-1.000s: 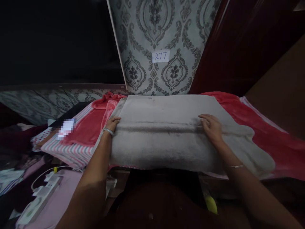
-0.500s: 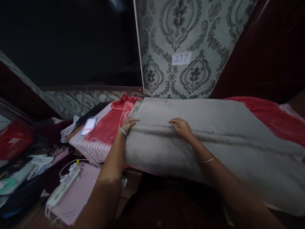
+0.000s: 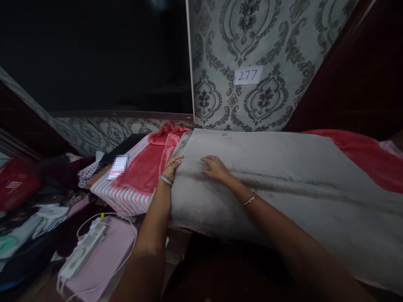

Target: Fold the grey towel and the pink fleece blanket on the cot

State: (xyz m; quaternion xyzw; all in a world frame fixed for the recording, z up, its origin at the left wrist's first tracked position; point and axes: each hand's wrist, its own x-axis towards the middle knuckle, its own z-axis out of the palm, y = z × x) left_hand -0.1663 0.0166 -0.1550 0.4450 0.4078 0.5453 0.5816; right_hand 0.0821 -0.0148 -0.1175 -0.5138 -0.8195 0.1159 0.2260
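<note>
A grey plush blanket (image 3: 283,153) lies folded and spread out in front of me, with a dark crease running lengthwise across it. At its left edge rests my left hand (image 3: 171,167), with a bracelet on the wrist. Its visible fingers are stretched out over the cloth and part of the hand is hidden. My right hand (image 3: 215,167) lies on the blanket near the left end of the crease, palm down, fingers slightly bent and apart. Red plush fabric (image 3: 143,161) sits just left of the grey blanket, on a striped cloth (image 3: 122,199).
A blurred-out phone-like item (image 3: 118,167) is on the striped cloth. Lower left, a white power strip (image 3: 83,249) with cables lies on a pink surface (image 3: 110,256). Piled clothes (image 3: 47,218) are at far left. A large dark screen (image 3: 94,54) stands behind. More red fabric (image 3: 362,155) shows at right.
My right hand has slid left along the blanket, closer to my left hand. The left hand stays at the blanket's left edge. The view has shifted slightly.
</note>
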